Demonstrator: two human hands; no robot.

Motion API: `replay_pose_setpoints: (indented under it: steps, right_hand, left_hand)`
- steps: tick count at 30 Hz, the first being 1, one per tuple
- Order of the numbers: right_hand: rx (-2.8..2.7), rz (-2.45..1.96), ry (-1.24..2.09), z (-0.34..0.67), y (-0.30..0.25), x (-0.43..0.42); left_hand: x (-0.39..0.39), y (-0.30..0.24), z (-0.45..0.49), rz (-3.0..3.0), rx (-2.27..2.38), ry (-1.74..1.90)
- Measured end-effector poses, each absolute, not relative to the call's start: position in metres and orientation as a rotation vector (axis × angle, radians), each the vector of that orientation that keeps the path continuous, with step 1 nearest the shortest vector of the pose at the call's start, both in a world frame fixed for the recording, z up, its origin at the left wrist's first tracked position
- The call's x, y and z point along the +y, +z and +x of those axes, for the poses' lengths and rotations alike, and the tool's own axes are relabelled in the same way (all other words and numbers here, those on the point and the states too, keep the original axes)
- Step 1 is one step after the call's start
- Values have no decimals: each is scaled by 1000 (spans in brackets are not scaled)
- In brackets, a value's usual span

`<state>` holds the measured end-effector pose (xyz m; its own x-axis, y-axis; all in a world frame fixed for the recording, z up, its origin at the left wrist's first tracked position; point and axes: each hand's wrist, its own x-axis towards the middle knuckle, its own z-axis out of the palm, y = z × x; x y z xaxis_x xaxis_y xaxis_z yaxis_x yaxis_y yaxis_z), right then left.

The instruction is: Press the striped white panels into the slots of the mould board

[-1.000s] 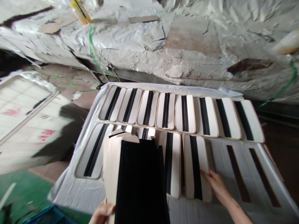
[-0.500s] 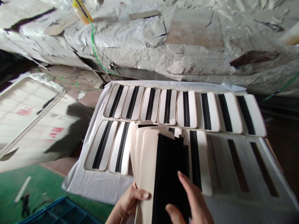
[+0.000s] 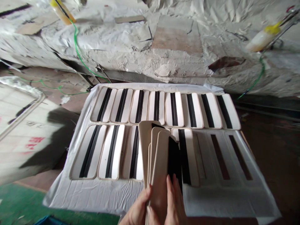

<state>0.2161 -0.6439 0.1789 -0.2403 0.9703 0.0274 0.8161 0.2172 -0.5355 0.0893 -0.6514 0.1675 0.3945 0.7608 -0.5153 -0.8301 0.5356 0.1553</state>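
Note:
Above the near part of the covered board, a fanned stack of cream panels (image 3: 160, 165) with black strips is held up between both hands. My left hand (image 3: 138, 206) grips the stack's left edge, its thumb over the front. My right hand (image 3: 173, 203) is closed around the front panel, fingers along its black strip and thumb on the cream side. Similar round-cornered panels (image 3: 91, 153) lie in two rows on the board (image 3: 100, 197), each with a black band. The stack hides part of the near row.
Dark strips (image 3: 220, 156) show on the board's right. Behind runs a messy, glue-crusted bench (image 3: 131, 56) with two yellow-topped bottles (image 3: 62, 12) (image 3: 264, 37) and green hoses (image 3: 78, 53). A white sheet-covered box (image 3: 21, 140) stands left; part of a blue crate (image 3: 48, 220) shows below.
The view has shifted to the right. The held stack has turned more edge-on, and my right hand has moved from hovering, fingers spread, to closing on the front panel.

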Motion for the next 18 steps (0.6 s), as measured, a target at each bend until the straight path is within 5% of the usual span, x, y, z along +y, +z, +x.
replay_pose_setpoints:
  steps: [18]
  right_hand:
    - [-2137,-1799,393,232,184,-655]
  left_hand:
    - [-663,170,120,-100,528,1033]
